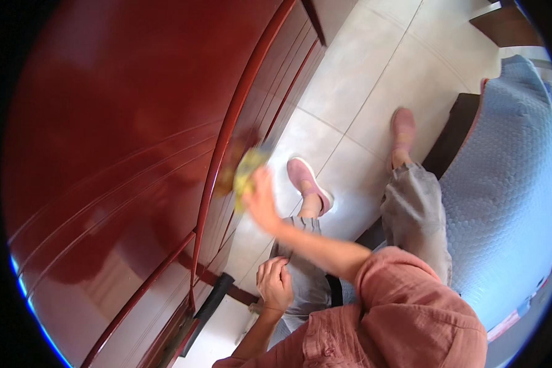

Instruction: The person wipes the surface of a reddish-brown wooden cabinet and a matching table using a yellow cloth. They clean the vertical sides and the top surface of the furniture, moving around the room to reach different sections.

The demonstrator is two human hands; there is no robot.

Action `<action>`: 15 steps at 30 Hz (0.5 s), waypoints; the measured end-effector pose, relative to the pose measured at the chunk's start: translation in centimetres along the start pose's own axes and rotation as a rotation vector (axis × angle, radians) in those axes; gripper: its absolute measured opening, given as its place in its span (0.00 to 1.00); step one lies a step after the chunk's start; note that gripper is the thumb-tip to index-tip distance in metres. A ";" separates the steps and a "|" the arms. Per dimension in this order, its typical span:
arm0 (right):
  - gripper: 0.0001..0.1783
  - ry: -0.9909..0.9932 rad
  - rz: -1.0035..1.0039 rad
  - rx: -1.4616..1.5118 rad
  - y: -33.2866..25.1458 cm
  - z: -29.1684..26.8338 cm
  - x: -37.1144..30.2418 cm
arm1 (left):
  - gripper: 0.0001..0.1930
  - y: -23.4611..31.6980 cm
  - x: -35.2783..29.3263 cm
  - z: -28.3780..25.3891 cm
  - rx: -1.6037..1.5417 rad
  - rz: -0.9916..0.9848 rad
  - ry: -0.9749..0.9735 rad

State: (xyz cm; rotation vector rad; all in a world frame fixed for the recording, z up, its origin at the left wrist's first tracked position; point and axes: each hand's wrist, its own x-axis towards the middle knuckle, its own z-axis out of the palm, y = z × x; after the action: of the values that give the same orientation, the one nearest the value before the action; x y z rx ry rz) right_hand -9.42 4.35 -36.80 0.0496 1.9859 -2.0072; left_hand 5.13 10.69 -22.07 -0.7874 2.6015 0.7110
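Observation:
My right hand [265,205], blurred by motion, presses a yellow-and-grey cloth [250,173] against the side of a glossy dark red wooden piece of furniture [122,122], just below its rounded rim [230,132]. Its fingers are closed over the cloth. Near my knee, my left hand [275,283] rests with its fingers curled, and nothing shows in it. Grey trousers [303,236] lie beneath that hand.
Pale floor tiles [331,98] run between the red furniture and a bed with a light blue quilted cover [503,202] on the right. My feet, in pink shoes [303,175], stand on the tiles. A black cylinder [211,306] sits at the lower left.

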 end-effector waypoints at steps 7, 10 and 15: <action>0.04 -0.160 0.774 0.557 -2.4 1.6 -0.8 | 0.09 0.9 0.4 0.3 0.081 -0.032 0.063; 0.07 0.066 0.566 0.526 -2.1 -3.3 9.7 | 0.08 1.7 2.1 -0.4 0.134 0.029 0.046; 0.16 0.278 0.203 0.634 -13.2 -14.2 27.2 | 0.08 3.4 5.2 -1.8 0.118 0.069 -0.003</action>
State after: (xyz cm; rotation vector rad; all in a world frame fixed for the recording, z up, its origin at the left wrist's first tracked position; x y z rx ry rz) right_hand -41.28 12.70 -31.13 0.6716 1.3219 -2.4980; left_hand -1.32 9.95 -21.60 -0.6637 2.6511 0.5701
